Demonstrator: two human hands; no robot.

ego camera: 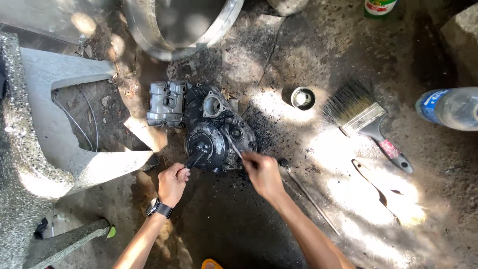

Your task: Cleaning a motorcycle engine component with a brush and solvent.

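Two hands, left hand point(172, 183) and right hand point(262, 172), grip one engine point(216, 132).

- One engine point(219, 134)
- One cover point(167, 103)
- One brush point(363, 122)
- Two bottles point(448, 108) point(379, 7)
- One cup point(302, 98)
- One basin point(184, 25)
- Two hands point(172, 183) point(263, 173)
- One watch point(158, 207)
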